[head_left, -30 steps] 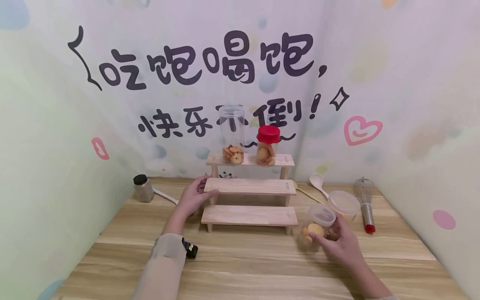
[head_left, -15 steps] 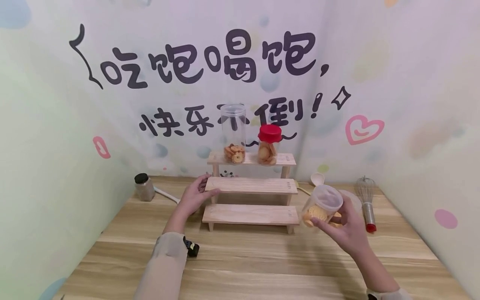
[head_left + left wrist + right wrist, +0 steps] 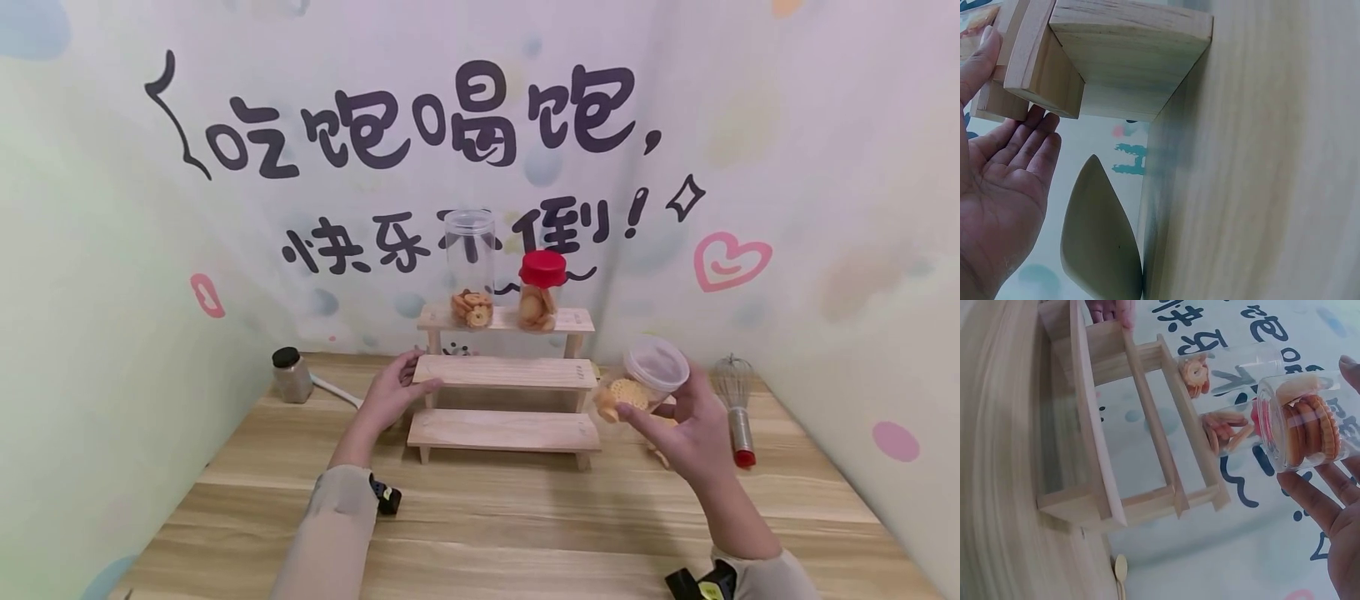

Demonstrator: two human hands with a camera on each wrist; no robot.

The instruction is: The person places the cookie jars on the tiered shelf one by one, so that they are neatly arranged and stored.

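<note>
My right hand holds a clear, pale-lidded jar of cookies above the table, tilted, to the right of a three-tier wooden stand. Round stacked cookies show through its wall in the right wrist view. My left hand grips the left end of the middle tier, thumb at the front and fingers behind; the left wrist view shows the fingertips at the plank's edge. On the top tier stand a tall clear jar and a shorter red-lidded jar, both with cookies.
A black-capped jar stands at the left, beside a white-handled utensil. A whisk lies at the right. Behind my right hand, another cookie container is mostly hidden. A pale spoon lies near the stand's right end.
My right hand has lifted the cookie jar off the table and raised it, tilting it. The left hand stays on the stand. The view has shifted slightly.
</note>
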